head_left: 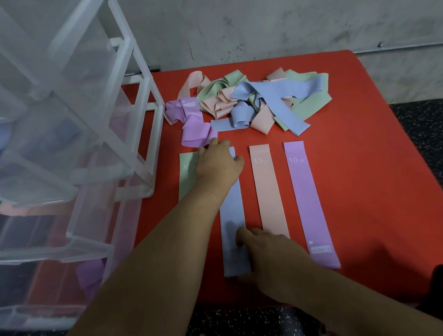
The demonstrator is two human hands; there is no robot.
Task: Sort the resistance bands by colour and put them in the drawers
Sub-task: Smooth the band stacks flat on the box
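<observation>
Starting at the left: the clear plastic drawer tower sits on the left edge of the red mat, and a crumpled lilac band is already in 1 of the lower drawers (something bluish shows higher up too, but it's too blurry to call).

Next to it are 4 bands laid flat side by side, all with their long axis running near to far. The mint-green flat band marked 30 is closest to the tower.

Then comes the light-blue flat band, which is the one being handled. The left hand lies palm-down over its far end and spills partly onto the green one, fingers loose and not gripping anything. The right hand has its fingertips resting on top of the near end. To me that looks like pressing rather than pinching.

Further right are the peach-pink flat band marked 15 and the lilac flat band marked 10, both untouched. The tangled heap of pastel bands is at the far side, just beyond the left fingertips.

My guess is the blue one goes leftward next. The drawers are on the left hand's side, so that hand has the shorter trip.
</observation>
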